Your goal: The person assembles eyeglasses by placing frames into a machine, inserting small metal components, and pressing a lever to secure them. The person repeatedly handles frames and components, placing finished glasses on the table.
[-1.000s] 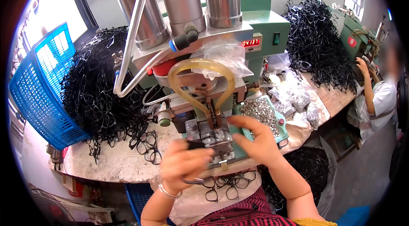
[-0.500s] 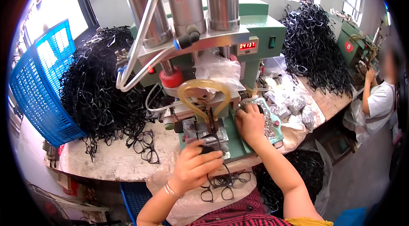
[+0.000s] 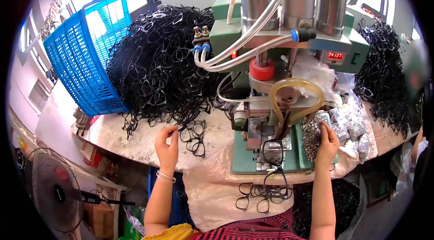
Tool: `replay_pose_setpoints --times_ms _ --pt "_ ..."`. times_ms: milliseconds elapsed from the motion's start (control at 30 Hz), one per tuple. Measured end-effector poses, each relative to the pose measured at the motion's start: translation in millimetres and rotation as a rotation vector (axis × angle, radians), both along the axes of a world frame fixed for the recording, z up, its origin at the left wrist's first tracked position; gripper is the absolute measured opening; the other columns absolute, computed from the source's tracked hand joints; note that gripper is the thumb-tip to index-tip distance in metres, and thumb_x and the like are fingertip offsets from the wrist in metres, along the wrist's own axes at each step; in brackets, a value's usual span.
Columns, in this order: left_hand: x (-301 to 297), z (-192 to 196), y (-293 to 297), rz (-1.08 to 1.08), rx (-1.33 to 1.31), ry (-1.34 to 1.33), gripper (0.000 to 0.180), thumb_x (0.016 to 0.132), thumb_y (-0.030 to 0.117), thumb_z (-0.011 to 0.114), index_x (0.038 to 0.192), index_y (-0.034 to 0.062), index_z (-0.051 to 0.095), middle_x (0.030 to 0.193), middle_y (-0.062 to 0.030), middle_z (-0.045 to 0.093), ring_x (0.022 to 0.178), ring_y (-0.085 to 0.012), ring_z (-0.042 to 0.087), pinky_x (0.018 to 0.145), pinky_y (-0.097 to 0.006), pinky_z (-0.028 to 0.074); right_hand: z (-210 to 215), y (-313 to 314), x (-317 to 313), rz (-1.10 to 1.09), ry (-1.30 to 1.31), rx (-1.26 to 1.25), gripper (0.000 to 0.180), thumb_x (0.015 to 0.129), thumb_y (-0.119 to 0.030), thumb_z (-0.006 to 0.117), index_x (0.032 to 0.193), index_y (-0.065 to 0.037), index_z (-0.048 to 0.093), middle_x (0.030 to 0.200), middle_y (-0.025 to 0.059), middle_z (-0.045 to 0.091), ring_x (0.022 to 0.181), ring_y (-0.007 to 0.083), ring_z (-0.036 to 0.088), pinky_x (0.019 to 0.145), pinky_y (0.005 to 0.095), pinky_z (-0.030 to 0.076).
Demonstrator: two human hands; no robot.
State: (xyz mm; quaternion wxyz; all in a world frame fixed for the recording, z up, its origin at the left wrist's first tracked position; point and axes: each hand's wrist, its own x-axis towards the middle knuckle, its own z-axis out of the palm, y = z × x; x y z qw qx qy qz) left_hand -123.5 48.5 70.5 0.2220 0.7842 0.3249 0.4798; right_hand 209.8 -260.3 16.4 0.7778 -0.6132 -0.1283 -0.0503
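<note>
A black eyeglass frame (image 3: 275,181) rests in the metal fixture (image 3: 267,153) of the green press, one rim up in the fixture and the other hanging over its front edge. My left hand (image 3: 167,147) is raised at the front edge of a large heap of black eyeglass frames (image 3: 158,59). Its fingers are closed, and what they hold, if anything, is too small to make out. My right hand (image 3: 327,145) is at a tray of small shiny metal parts (image 3: 311,138), thumb and fingers pinched together at its edge. More black frames (image 3: 253,195) lie on the cloth at my lap.
A blue plastic basket (image 3: 86,59) lies tipped beside the heap. The press's steel cylinders (image 3: 298,0) and clear hoses (image 3: 253,27) rise ahead. Bags of metal parts (image 3: 357,134) and another frame heap (image 3: 382,77) are right. A fan (image 3: 56,190) stands lower left.
My left hand has left the frame at the fixture and moved left to the heap. My right hand has drawn back slightly at the parts tray. The view has turned left.
</note>
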Motion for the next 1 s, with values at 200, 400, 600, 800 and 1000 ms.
replay_pose_setpoints --times_ms 200,400,600,800,1000 --pt "30 -18 46 -0.472 0.615 0.868 0.028 0.073 -0.005 0.061 0.097 0.0058 0.068 0.089 -0.0088 0.067 0.094 -0.0311 0.06 0.097 -0.043 0.047 28 -2 -21 0.01 -0.209 -0.335 0.009 0.087 0.001 0.069 0.095 0.001 0.073 0.087 0.0034 0.067 0.083 0.0113 0.061 0.077 0.0252 0.047" --pt "23 -34 46 -0.303 0.363 0.468 0.028 0.076 -0.004 0.062 0.102 0.0057 0.067 0.082 -0.0103 0.064 0.08 -0.0331 0.06 0.077 -0.042 0.051 24 -68 -44 -0.14 -0.173 -0.472 0.01 0.084 0.003 0.069 0.093 0.002 0.07 0.089 0.0053 0.068 0.085 0.0144 0.063 0.079 0.0282 0.048" --pt "28 -33 41 -0.391 0.592 0.67 0.029 0.074 -0.004 0.061 0.101 0.0065 0.067 0.08 -0.0078 0.061 0.082 -0.0308 0.058 0.073 -0.043 0.048 63 -52 -62 0.106 -0.308 -0.485 0.01 0.085 0.005 0.067 0.095 0.003 0.07 0.091 0.0064 0.07 0.089 0.0145 0.064 0.082 0.0264 0.049" --pt "60 -65 47 -0.275 0.363 0.481 0.025 0.077 -0.005 0.059 0.099 0.0049 0.066 0.083 -0.0104 0.059 0.077 -0.031 0.056 0.07 -0.039 0.048 81 25 -59 0.122 -0.414 -0.323 0.013 0.078 0.002 0.07 0.09 -0.002 0.071 0.089 0.0112 0.069 0.087 0.0271 0.066 0.079 0.0352 0.05" --pt "69 -17 -33 -0.307 -0.69 -0.407 0.024 0.097 0.005 0.05 0.119 0.0046 0.056 0.092 -0.0023 0.054 0.075 -0.0128 0.048 0.069 -0.024 0.044 82 45 -84 0.303 -0.304 -0.13 0.023 0.081 0.003 0.069 0.104 0.001 0.063 0.092 0.0099 0.069 0.092 0.0208 0.065 0.084 0.0315 0.05"
